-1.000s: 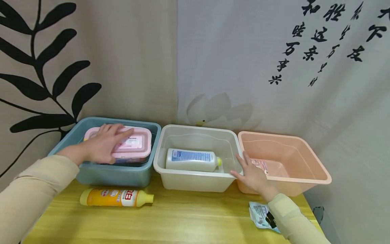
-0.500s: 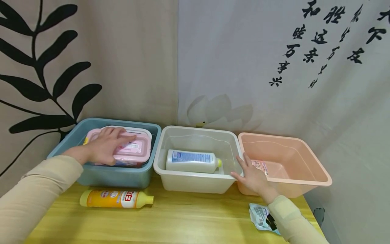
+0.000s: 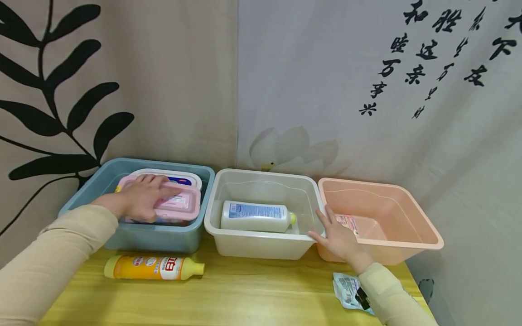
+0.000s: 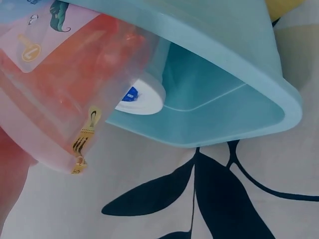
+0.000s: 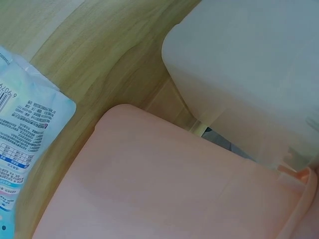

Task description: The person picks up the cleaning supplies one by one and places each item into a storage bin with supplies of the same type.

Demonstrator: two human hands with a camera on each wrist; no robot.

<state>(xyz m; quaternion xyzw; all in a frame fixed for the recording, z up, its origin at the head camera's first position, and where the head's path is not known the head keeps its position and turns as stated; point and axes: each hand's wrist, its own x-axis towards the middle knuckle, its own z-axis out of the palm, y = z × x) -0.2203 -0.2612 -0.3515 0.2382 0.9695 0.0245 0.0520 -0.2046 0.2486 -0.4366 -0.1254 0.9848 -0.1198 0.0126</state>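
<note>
My left hand [image 3: 142, 199] grips a plastic box with a pink lid [image 3: 183, 203] from above, thumb toward the front and fingers across the top. The box is inside the blue bin [image 3: 159, 237], tilted toward the front; in the left wrist view its clear wall shows reddish contents. Behind it in the same bin lies a white-lidded pack [image 3: 191, 176] with a blue label, partly covered. My right hand [image 3: 338, 237], fingers spread, rests on the adjoining rims of the white bin [image 3: 261, 246] and the peach bin [image 3: 408, 246].
A white bottle [image 3: 253, 217] lies in the white bin. In the peach bin is a red-and-white packet [image 3: 347, 222]. On the wooden table [image 3: 244, 294] lie an orange-yellow bottle [image 3: 151, 268] and a light-blue pouch [image 3: 346, 290], partly behind my right forearm. A printed curtain hangs behind.
My left hand has moved the pink-lidded box slightly forward, toward me, and more of the white-lidded pack behind it shows. My right hand has stayed in place.
</note>
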